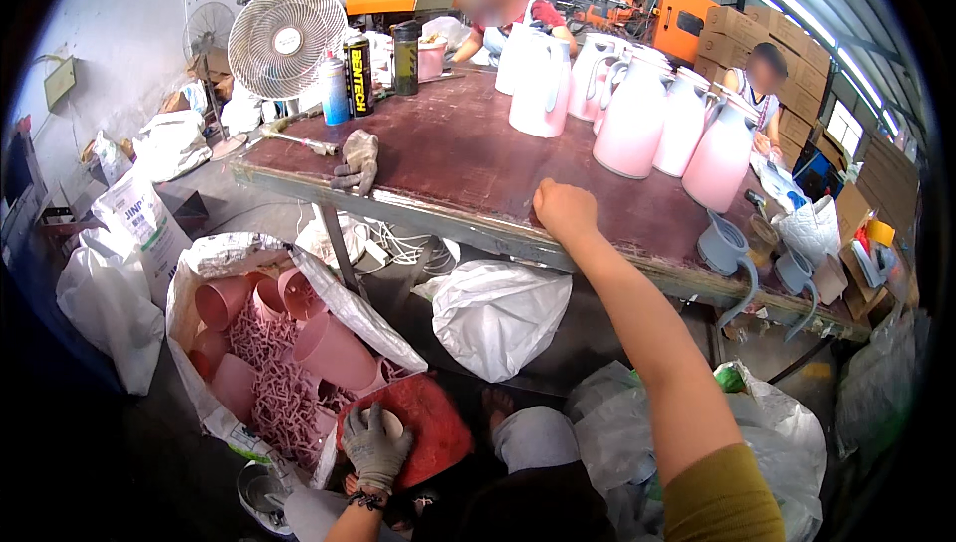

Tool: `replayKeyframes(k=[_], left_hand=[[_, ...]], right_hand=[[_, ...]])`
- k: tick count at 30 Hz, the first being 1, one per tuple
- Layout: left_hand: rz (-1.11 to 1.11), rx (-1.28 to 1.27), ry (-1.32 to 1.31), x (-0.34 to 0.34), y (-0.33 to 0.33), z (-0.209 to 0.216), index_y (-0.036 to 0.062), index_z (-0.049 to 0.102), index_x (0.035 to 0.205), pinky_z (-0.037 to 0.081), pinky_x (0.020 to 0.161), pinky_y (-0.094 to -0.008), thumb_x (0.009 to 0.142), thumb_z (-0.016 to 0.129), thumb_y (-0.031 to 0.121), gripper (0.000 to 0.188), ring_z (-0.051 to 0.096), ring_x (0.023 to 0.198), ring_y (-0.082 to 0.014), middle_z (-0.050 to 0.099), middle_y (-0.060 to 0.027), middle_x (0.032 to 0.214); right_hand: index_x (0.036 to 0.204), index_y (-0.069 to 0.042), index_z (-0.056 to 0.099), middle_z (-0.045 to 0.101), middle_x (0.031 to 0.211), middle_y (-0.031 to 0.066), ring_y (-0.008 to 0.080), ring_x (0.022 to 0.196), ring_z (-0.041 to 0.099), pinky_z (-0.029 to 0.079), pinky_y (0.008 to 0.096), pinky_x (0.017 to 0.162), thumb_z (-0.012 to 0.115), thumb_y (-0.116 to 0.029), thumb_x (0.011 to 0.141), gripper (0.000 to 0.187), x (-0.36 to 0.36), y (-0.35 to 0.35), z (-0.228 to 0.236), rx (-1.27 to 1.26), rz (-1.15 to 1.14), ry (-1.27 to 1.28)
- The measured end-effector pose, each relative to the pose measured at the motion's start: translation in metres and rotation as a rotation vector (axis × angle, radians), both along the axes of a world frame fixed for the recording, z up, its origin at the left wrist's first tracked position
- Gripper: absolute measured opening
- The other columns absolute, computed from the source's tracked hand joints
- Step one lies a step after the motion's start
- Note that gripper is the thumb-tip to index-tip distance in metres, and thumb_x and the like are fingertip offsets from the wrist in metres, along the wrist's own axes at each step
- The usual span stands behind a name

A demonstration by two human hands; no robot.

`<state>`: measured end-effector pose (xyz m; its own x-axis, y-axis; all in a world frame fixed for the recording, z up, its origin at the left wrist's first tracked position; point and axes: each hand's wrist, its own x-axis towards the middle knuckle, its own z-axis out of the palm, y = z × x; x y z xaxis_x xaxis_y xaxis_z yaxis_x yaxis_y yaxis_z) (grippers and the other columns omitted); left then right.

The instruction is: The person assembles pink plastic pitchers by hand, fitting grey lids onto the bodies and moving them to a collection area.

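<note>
My left hand (372, 450), in a grey work glove, is low down over a red stool seat (438, 427). Its fingers curl beside a small pale rounded piece (395, 426), which the hand partly hides. Bare and closed in a fist, my right hand (566, 209) rests at the near edge of the dark red table (438, 158); nothing shows in it. Beyond it stand several pink and white jugs with handles (632, 124). By my left hand is a white woven sack (373, 328) holding pink plastic cups (334, 351) and pink plastic scraps (274, 398).
A glove (358, 161), a black spray can (358, 76) and a blue one (334, 92) are on the table's left. Grey handled collars (723, 243) lie at its right edge. A fan (287, 41) stands behind. Two people (765, 94) are across the table. Plastic bags (617, 432) flank my legs.
</note>
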<state>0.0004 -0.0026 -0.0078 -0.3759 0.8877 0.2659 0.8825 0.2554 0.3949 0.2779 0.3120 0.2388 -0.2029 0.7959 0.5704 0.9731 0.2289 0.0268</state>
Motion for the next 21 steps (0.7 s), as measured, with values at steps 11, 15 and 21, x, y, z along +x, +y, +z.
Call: replayKeyframes(k=[11, 15, 21], left_hand=[[-0.039, 0.011, -0.005, -0.002, 0.002, -0.003, 0.0123, 0.051, 0.125, 0.035, 0.099, -0.0565, 0.062, 0.077, 0.044, 0.075, 0.041, 0.121, -0.0440, 0.046, -0.0234, 0.129], [-0.017, -0.024, -0.018, -0.007, 0.001, -0.007, 0.0097, 0.052, 0.126, 0.033, 0.101, -0.0557, 0.061, 0.076, 0.045, 0.077, 0.040, 0.123, -0.0428, 0.046, -0.0237, 0.129], [-0.034, -0.037, -0.033, 0.003, 0.003, 0.000, 0.0087, 0.052, 0.126, 0.034, 0.101, -0.0548, 0.062, 0.076, 0.042, 0.076, 0.039, 0.123, -0.0422, 0.045, -0.0237, 0.130]], right_hand=[[0.084, -0.005, 0.062, 0.068, 0.073, 0.0190, 0.0362, 0.068, 0.067, 0.052, 0.0490, 0.061, 0.046, -0.026, 0.089, 0.027, 0.005, 0.004, -0.001, -0.018, -0.011, 0.044], [0.083, -0.005, 0.062, 0.067, 0.072, 0.0187, 0.0355, 0.067, 0.067, 0.052, 0.0492, 0.060, 0.047, -0.026, 0.090, 0.027, -0.004, 0.003, -0.001, -0.017, 0.048, 0.045], [0.077, -0.009, 0.060, 0.066, 0.068, 0.0133, 0.0310, 0.063, 0.066, 0.052, 0.0440, 0.054, 0.051, -0.023, 0.088, 0.020, 0.001, -0.004, -0.002, 0.144, 0.071, -0.001]])
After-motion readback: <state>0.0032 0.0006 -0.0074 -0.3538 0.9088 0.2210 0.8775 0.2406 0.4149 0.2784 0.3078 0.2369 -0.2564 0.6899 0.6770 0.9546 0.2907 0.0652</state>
